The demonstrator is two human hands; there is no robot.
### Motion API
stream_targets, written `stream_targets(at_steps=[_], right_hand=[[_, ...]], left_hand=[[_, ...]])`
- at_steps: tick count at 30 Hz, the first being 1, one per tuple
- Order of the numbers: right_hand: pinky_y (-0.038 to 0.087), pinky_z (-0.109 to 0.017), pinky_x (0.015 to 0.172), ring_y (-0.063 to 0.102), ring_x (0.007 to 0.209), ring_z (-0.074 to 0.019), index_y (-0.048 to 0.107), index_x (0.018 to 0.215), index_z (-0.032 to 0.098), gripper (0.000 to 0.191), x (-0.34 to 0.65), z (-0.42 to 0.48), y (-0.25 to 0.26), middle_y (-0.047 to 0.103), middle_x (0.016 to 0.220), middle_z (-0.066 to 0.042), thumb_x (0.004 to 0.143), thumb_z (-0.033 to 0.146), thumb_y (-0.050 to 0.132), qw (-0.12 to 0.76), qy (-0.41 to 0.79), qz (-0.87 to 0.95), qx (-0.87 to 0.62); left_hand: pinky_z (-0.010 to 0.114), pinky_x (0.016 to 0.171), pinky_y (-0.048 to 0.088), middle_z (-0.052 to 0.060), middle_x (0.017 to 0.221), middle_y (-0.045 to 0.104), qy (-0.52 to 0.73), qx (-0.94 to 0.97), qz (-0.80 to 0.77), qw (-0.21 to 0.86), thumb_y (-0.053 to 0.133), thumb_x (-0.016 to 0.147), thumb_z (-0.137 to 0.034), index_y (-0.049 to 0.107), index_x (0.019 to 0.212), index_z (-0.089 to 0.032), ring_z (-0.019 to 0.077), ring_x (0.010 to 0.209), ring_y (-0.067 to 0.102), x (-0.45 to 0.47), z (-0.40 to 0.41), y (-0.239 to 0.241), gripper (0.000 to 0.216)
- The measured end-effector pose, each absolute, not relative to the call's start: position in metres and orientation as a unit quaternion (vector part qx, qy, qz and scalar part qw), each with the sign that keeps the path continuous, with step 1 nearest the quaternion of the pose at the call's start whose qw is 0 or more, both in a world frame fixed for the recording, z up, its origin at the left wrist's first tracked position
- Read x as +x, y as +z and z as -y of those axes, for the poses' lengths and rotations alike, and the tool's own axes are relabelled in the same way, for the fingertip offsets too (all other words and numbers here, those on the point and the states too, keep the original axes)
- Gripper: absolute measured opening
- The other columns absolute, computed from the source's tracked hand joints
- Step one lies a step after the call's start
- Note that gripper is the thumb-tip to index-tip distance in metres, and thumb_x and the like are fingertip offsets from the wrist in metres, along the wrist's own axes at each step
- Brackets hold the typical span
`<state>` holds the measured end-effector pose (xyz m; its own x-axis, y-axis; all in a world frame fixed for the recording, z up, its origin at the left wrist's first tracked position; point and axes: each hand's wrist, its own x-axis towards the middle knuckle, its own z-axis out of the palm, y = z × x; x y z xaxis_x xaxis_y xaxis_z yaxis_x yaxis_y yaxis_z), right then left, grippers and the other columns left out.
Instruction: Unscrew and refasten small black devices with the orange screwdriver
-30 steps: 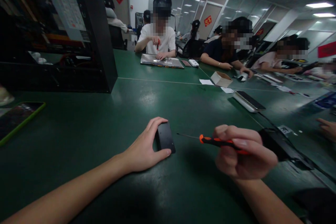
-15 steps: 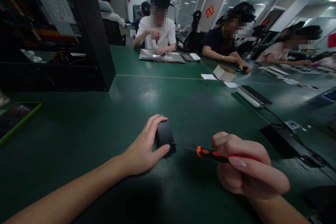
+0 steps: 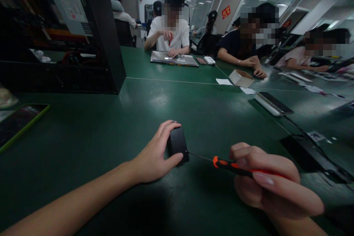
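Closest in, the right hand (image 3: 272, 188) is gripping the orange-and-black handle of a slim screwdriver (image 3: 222, 163), fingers folded tight over it and thumb lying along the top, and is holding the tool almost level with its thin shaft pointing left. Just beyond, the tip is meeting the right-hand face of a small black box (image 3: 178, 143), which is sitting on the green table (image 3: 110, 136) straight ahead of the person. The left hand (image 3: 153, 156) is pinching that box from the left, thumb pressing along its near edge and the fingers arching over its far top corner, the forearm lying across the table. Off to the right, a flat black device (image 3: 309, 151) with a cable is lying well apart from both hands, and at the left edge a phone in a green case (image 3: 19, 121) is resting face up. Farther back, a white strip (image 3: 272, 104) with a dark phone on it, a little cardboard box (image 3: 241, 78) and a tall black computer case (image 3: 91, 33) are standing on the table. At the far end, a person in a white shirt (image 3: 177, 37) is working over an opened laptop (image 3: 174, 59), with other people sitting along the right side
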<state>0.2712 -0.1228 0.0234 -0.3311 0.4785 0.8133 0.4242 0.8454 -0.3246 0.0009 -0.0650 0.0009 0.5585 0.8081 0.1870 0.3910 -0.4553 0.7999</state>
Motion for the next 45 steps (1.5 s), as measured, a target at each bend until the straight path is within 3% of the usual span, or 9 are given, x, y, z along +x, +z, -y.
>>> stream_targets(at_steps=[9,16,22,25,28,31,37,41,45], right_hand=[[0.057,-0.037,0.057,0.062,0.068,-0.0154,0.063,0.112,0.025,0.029,0.260,0.111,0.026,0.064,0.093,-0.005,0.089,0.008,0.059,0.554,-0.021,0.808,-0.199],[0.058,-0.031,0.060,0.066,0.072,-0.0175,0.054,0.134,0.023,0.056,0.252,0.112,0.050,0.067,0.087,-0.003,0.082,0.002,0.057,0.516,0.003,0.817,-0.258],[0.053,-0.029,0.064,0.069,0.071,-0.0170,0.060,0.101,0.023,0.010,0.241,0.104,0.103,0.071,0.084,-0.003,0.092,0.019,0.060,0.339,0.022,0.874,-0.347],[0.039,-0.029,0.053,0.062,0.056,-0.0175,0.063,0.093,0.021,0.022,0.231,0.092,0.134,0.065,0.066,-0.002,0.098,0.041,0.058,0.180,-0.066,0.874,-0.447],[0.036,-0.029,0.059,0.063,0.069,-0.0185,0.063,0.105,0.020,0.014,0.220,0.083,0.158,0.068,0.077,-0.002,0.098,0.030,0.056,0.076,-0.026,0.902,-0.424],[0.036,-0.028,0.067,0.063,0.084,-0.0178,0.059,0.109,0.019,0.016,0.212,0.082,0.169,0.069,0.096,-0.004,0.094,0.017,0.057,0.059,0.033,0.929,-0.364],[0.029,-0.030,0.060,0.054,0.067,-0.0156,0.059,0.093,0.020,0.012,0.213,0.090,0.164,0.064,0.080,-0.002,0.098,0.030,0.057,0.048,-0.003,0.924,-0.380],[0.031,-0.029,0.063,0.058,0.078,-0.0173,0.057,0.108,0.020,0.014,0.226,0.088,0.161,0.067,0.096,-0.004,0.094,0.016,0.057,0.064,0.023,0.926,-0.372],[0.032,-0.029,0.065,0.057,0.080,-0.0175,0.060,0.102,0.020,0.010,0.228,0.080,0.160,0.066,0.097,-0.004,0.092,0.020,0.062,0.062,0.031,0.932,-0.355]], left_hand=[[0.053,0.117,0.038,0.013,0.162,0.025,0.289,0.808,-0.369,0.358,0.065,0.091,-0.030,0.029,0.151,-0.028,0.0333,0.149,0.029,0.001,0.065,-0.001,0.071],[0.047,0.108,0.047,0.012,0.160,0.029,0.310,0.800,-0.361,0.366,0.066,0.089,-0.028,0.031,0.150,-0.028,0.0329,0.145,0.035,0.001,0.063,-0.004,0.071],[0.041,0.097,0.052,0.012,0.157,0.033,0.317,0.789,-0.359,0.385,0.066,0.089,-0.028,0.032,0.149,-0.029,0.0321,0.135,0.045,0.001,0.061,-0.004,0.069],[0.040,0.098,0.051,0.011,0.158,0.032,0.322,0.791,-0.353,0.381,0.067,0.089,-0.027,0.032,0.149,-0.030,0.0325,0.139,0.041,0.001,0.059,-0.006,0.070],[0.040,0.098,0.051,0.009,0.158,0.032,0.323,0.792,-0.354,0.378,0.067,0.089,-0.029,0.032,0.149,-0.031,0.0330,0.138,0.041,0.001,0.058,-0.009,0.069],[0.041,0.097,0.051,0.010,0.157,0.034,0.321,0.789,-0.363,0.378,0.067,0.090,-0.032,0.032,0.149,-0.030,0.0337,0.136,0.044,0.000,0.056,-0.010,0.068],[0.043,0.100,0.048,0.011,0.155,0.039,0.318,0.788,-0.354,0.392,0.066,0.091,-0.033,0.033,0.148,-0.028,0.0331,0.136,0.045,0.003,0.054,-0.004,0.066],[0.042,0.096,0.049,0.011,0.152,0.042,0.308,0.791,-0.364,0.382,0.067,0.090,-0.031,0.035,0.147,-0.028,0.0329,0.131,0.048,0.005,0.053,-0.003,0.066],[0.042,0.096,0.049,0.011,0.150,0.043,0.313,0.790,-0.365,0.379,0.067,0.090,-0.033,0.035,0.148,-0.028,0.0330,0.129,0.049,0.005,0.053,-0.004,0.067]])
